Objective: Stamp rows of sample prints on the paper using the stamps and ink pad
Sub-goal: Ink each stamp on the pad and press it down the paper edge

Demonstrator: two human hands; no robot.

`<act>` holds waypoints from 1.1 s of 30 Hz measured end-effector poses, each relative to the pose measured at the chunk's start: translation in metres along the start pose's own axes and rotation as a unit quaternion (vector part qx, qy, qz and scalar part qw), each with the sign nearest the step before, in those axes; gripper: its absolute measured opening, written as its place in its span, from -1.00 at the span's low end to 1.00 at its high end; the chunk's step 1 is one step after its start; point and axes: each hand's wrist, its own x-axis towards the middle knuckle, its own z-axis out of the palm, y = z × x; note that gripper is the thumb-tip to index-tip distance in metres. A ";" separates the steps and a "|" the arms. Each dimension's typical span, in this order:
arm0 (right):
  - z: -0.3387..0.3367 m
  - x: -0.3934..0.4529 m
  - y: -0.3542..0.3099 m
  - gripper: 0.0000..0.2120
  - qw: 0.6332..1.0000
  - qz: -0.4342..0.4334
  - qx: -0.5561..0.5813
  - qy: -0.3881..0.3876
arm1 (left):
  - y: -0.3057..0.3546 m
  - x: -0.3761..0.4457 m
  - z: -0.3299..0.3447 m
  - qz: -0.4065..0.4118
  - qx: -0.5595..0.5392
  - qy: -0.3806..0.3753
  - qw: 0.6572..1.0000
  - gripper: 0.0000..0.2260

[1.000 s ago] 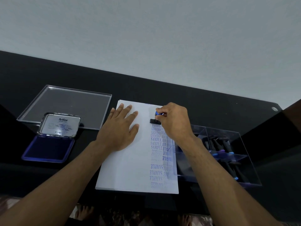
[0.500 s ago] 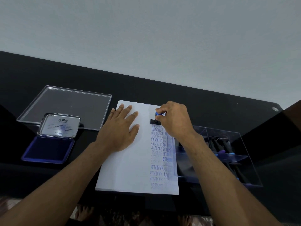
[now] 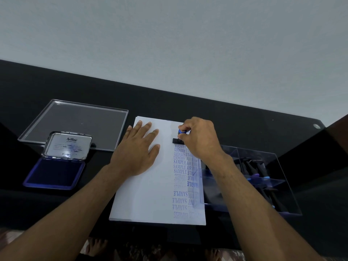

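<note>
A white sheet of paper (image 3: 143,196) lies on the black table, with columns of blue prints such as SAMPLE and AMENDED down its right side. My left hand (image 3: 138,149) rests flat on the paper's upper left part, fingers spread. My right hand (image 3: 199,137) grips a stamp (image 3: 178,139) with a blue handle and a black base, whose base sits on the paper at the top of the print column. An open Artline ink pad (image 3: 54,172) with a blue pad lies at the left.
A clear plastic lid (image 3: 75,123) lies behind the ink pad. A clear compartment box (image 3: 263,178) holding several more stamps stands to the right of the paper, touching its edge. The table's far edge meets a grey wall.
My right hand with the stamp has shifted very slightly. The left hand stays flat on the paper.
</note>
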 end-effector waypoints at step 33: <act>-0.012 -0.021 0.021 -0.83 0.938 0.121 0.250 0.209 | 0.001 -0.002 -0.002 0.000 0.000 0.000 1.000 -0.31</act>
